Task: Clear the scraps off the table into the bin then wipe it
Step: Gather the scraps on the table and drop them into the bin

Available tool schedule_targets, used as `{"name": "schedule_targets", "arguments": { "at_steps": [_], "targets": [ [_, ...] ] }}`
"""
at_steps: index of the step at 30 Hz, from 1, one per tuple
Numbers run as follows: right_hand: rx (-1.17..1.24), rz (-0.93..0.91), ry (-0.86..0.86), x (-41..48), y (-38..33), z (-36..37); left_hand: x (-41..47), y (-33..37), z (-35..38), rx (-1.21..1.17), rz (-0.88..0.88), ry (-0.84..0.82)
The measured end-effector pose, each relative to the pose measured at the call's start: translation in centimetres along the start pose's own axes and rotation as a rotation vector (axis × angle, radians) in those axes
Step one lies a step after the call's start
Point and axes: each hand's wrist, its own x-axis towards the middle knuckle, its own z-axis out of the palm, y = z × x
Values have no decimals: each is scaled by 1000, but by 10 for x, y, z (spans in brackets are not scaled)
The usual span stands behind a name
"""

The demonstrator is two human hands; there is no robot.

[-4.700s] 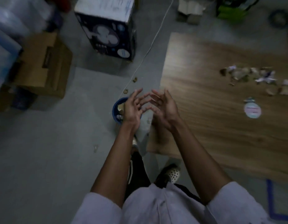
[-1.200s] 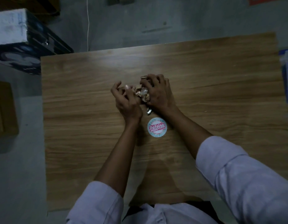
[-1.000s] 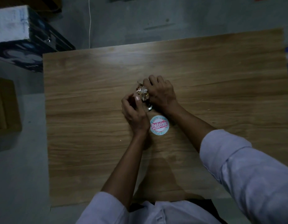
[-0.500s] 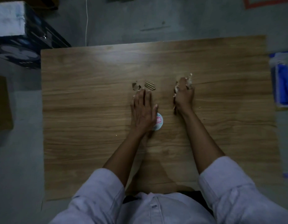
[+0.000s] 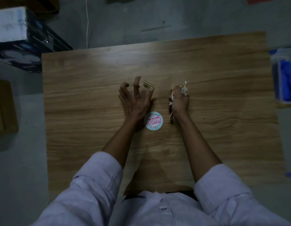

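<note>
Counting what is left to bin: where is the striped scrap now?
Head view: the striped scrap lies near the middle of the table, just beyond the left hand, left of the right hand gripping other scraps.

The right hand [image 5: 179, 101] hides most of its scraps [image 5: 184, 89]; at 3 o'clock, the frame edge cuts the blue container [image 5: 286, 79].

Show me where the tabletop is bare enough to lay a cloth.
Bare: the table left of the left hand, and the far strip beyond the striped scrap. Crowded: the middle, from that hand to the right hand gripping scraps, with the round label.
</note>
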Motion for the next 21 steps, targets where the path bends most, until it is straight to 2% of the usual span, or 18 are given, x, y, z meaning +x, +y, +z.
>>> {"name": "schedule_targets", "arguments": {
  "at_steps": [2,4,6,8,10,13,14,18,21],
  "targets": [
    [-21,27,11,0,-2,2,18,7,3,84,-24,-140],
    [-21,28,9,2,-2,3,25,10,13,207,49,-264],
    [-7,20,-6,3,-2,2,25,10,22,271,193,-239],
    [1,26,-20,2,-2,1,28,9,26,210,291,-146],
    [-17,38,-23,-1,-3,1,30,6,24,148,317,-111],
    [-26,66,-46,-6,-2,-1,26,3,12,87,356,-147],
    [-27,81,-48,-10,-1,-2,23,6,4,22,334,-168],
    [-6,121,-8,-33,5,-6,-2,38,-25,-400,12,-194],
    [31,199,27,-56,11,-8,-35,56,-30,-539,-97,-216]
  ]
}}
